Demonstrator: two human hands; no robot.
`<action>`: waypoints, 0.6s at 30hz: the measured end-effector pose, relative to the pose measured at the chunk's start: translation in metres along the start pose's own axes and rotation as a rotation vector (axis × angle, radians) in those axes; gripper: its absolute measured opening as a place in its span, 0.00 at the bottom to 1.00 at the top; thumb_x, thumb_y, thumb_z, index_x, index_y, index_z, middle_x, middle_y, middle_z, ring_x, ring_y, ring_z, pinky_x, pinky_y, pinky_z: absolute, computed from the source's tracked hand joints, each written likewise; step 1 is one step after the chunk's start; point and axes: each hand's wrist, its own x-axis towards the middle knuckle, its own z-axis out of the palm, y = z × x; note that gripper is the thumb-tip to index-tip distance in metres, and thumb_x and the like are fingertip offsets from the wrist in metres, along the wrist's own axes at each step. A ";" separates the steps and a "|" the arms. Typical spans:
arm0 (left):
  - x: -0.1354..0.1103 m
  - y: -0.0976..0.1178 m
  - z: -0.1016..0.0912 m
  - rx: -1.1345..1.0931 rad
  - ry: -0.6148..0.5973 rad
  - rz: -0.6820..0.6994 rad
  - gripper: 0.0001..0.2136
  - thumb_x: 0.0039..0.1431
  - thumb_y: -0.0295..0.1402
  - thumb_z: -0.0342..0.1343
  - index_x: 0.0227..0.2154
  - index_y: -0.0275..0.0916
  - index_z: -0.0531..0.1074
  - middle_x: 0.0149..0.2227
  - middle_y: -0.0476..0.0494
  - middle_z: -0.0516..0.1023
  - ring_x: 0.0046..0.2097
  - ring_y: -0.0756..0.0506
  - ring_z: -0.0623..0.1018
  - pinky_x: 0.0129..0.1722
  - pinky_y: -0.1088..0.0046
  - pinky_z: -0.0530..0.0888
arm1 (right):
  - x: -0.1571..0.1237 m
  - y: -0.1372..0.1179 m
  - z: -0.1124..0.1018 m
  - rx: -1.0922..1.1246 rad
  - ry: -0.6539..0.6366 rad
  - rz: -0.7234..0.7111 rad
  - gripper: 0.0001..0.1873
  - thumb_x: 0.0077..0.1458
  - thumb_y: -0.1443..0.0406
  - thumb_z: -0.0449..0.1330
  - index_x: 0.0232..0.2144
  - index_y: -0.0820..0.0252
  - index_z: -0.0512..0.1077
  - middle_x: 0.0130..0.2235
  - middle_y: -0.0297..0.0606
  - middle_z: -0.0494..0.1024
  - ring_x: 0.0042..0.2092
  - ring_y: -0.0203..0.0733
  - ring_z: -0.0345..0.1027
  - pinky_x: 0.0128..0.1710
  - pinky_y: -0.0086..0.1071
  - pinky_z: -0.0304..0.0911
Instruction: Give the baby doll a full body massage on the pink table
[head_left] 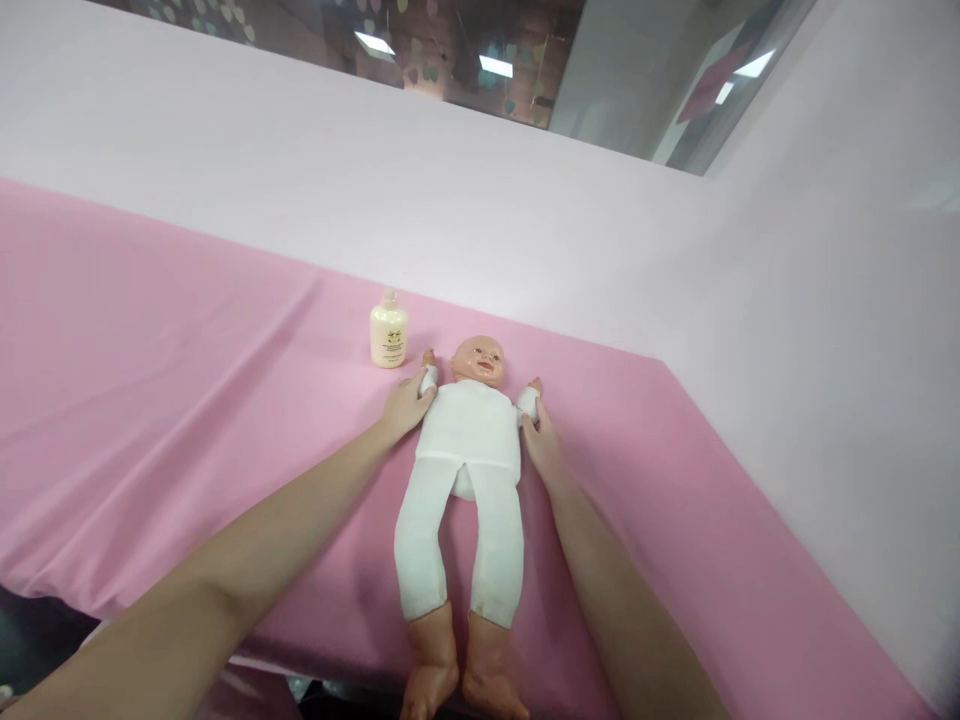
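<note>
A baby doll point(469, 430) with a white cloth body and plastic head, hands and feet lies on its back, its feet toward me. Both its arms are bent up beside the head. My left hand point(408, 405) is closed around the doll's arm on the left side, thumb toward the body. On the other side my right hand point(543, 440) grips the other arm between thumb and fingers. A pale yellow pump bottle point(388, 335) with a dark printed label stands upright just beyond my left hand, apart from it.
A pink cloth point(225, 400) covers the table, wrinkled at the left and hanging over the front edge. Behind and to the right rise white walls point(465, 220). A window point(450, 60) with reflected lights is set in the back wall.
</note>
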 end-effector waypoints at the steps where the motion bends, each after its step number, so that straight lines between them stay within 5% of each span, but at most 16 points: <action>1: 0.000 0.000 -0.001 -0.033 -0.002 0.007 0.27 0.70 0.43 0.54 0.69 0.40 0.73 0.62 0.33 0.84 0.64 0.26 0.81 0.67 0.41 0.75 | 0.000 0.001 0.001 0.021 0.013 0.004 0.44 0.64 0.47 0.61 0.77 0.56 0.65 0.73 0.51 0.73 0.73 0.68 0.69 0.74 0.64 0.62; 4: -0.002 0.006 -0.003 -0.175 0.005 0.055 0.27 0.69 0.40 0.56 0.69 0.40 0.71 0.65 0.33 0.81 0.65 0.29 0.80 0.66 0.46 0.77 | 0.000 0.001 0.004 0.101 0.056 -0.039 0.46 0.61 0.50 0.65 0.76 0.59 0.63 0.75 0.54 0.69 0.74 0.66 0.67 0.75 0.60 0.64; 9: -0.008 0.021 -0.004 -0.345 0.070 0.091 0.36 0.67 0.39 0.59 0.75 0.42 0.59 0.69 0.31 0.73 0.67 0.34 0.77 0.66 0.51 0.77 | -0.006 -0.010 0.008 0.227 0.114 -0.230 0.60 0.60 0.52 0.67 0.82 0.55 0.40 0.77 0.58 0.62 0.75 0.59 0.64 0.69 0.55 0.71; 12: -0.012 0.027 -0.007 -0.361 0.136 0.142 0.40 0.64 0.43 0.63 0.76 0.43 0.57 0.67 0.31 0.75 0.66 0.35 0.77 0.66 0.52 0.77 | -0.012 -0.018 0.007 0.203 0.211 -0.301 0.64 0.59 0.50 0.69 0.81 0.56 0.36 0.75 0.62 0.64 0.73 0.59 0.67 0.70 0.56 0.69; 15: -0.018 0.031 -0.014 -0.283 0.129 0.242 0.29 0.62 0.44 0.64 0.64 0.41 0.71 0.56 0.36 0.82 0.58 0.36 0.81 0.64 0.52 0.77 | -0.019 -0.024 0.004 0.184 0.291 -0.364 0.57 0.58 0.47 0.70 0.78 0.58 0.49 0.71 0.60 0.69 0.70 0.60 0.69 0.70 0.57 0.68; 18: -0.024 0.036 -0.021 -0.181 0.009 0.421 0.16 0.61 0.47 0.64 0.46 0.42 0.79 0.45 0.38 0.84 0.50 0.36 0.83 0.59 0.52 0.79 | -0.027 -0.031 -0.002 0.103 0.253 -0.439 0.28 0.61 0.48 0.68 0.57 0.55 0.74 0.53 0.50 0.82 0.57 0.57 0.78 0.65 0.57 0.71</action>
